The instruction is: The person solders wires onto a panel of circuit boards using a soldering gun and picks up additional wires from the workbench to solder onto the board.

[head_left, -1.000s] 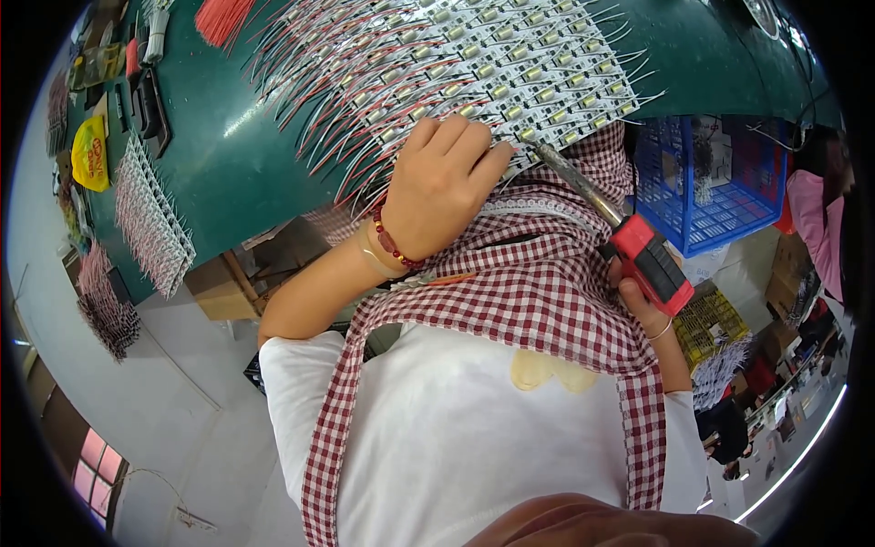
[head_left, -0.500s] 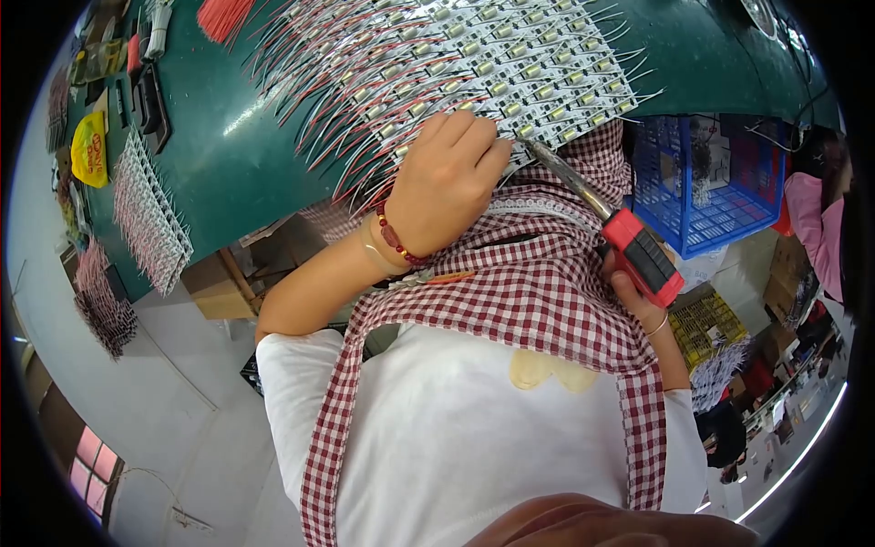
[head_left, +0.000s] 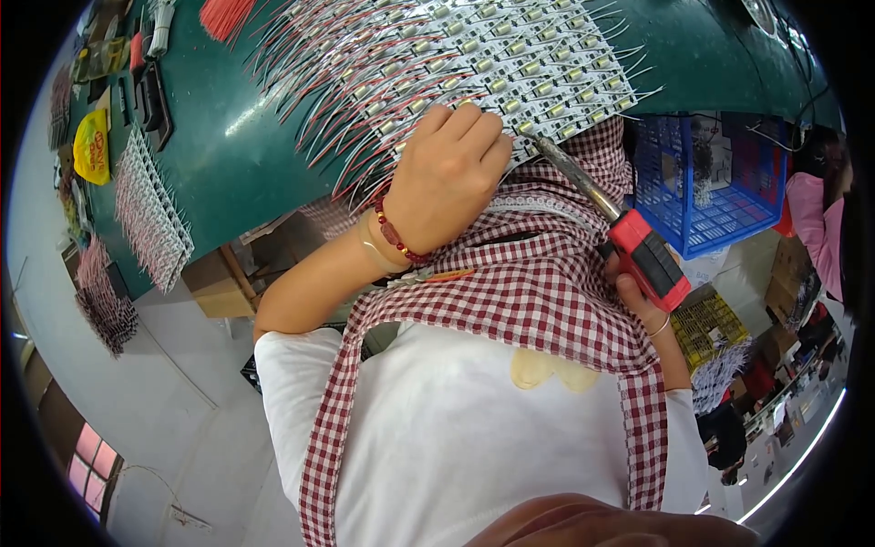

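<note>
A large panel of small white LED circuit boards (head_left: pixel 547 68) lies at the near edge of the green table, with red and white wires fanning out along its left part. My left hand (head_left: pixel 448 178) rests over the panel's near edge, fingers curled and closed. Its fingertips and anything between them are hidden from view. In my right hand (head_left: pixel 635 296) is a soldering iron (head_left: pixel 645 258) with a red and black handle, gripped from below. Its metal shaft slants up and left, and the tip meets or hovers just over the near edge of the panel, right of my left hand.
The green table (head_left: pixel 228 164) carries another wired LED panel (head_left: pixel 150 214), a yellow packet (head_left: pixel 91 148), dark-handled tools (head_left: pixel 153 105) and a bundle of red wires (head_left: pixel 225 16). Right of my lap stands a blue plastic crate (head_left: pixel 706 196). A pink-sleeved person (head_left: pixel 814 219) is at the far right.
The soldering iron's handle has shifted slightly right, along with my right hand. My left hand stays at nearly the same place on the panel.
</note>
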A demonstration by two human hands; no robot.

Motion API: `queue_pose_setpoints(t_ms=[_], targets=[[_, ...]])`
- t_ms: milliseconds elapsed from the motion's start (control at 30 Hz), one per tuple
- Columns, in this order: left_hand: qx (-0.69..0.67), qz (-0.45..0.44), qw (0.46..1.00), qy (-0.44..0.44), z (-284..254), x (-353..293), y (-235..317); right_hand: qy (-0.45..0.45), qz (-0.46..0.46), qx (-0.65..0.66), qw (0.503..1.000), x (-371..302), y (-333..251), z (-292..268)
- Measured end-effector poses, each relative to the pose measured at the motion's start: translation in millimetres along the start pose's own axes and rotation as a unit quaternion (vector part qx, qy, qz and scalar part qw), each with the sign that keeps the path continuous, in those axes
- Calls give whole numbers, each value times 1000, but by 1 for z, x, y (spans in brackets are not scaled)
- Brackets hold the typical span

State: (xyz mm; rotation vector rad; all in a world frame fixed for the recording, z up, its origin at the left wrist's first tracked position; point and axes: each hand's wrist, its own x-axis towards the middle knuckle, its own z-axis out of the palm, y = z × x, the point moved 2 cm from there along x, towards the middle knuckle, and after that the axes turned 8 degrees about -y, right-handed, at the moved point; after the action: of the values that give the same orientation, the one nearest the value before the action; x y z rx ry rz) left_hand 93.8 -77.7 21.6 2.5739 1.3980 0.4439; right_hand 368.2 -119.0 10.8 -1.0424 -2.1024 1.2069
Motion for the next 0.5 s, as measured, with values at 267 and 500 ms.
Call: queue_pose_setpoints(t_ms=[267, 500], targets=[[-12, 12, 998, 59, 0, -4, 7, 26, 30, 70, 997, -13, 4, 0], [-49, -1, 997, 55, 11, -9, 8, 15, -1, 28, 999, -9, 3, -3]])
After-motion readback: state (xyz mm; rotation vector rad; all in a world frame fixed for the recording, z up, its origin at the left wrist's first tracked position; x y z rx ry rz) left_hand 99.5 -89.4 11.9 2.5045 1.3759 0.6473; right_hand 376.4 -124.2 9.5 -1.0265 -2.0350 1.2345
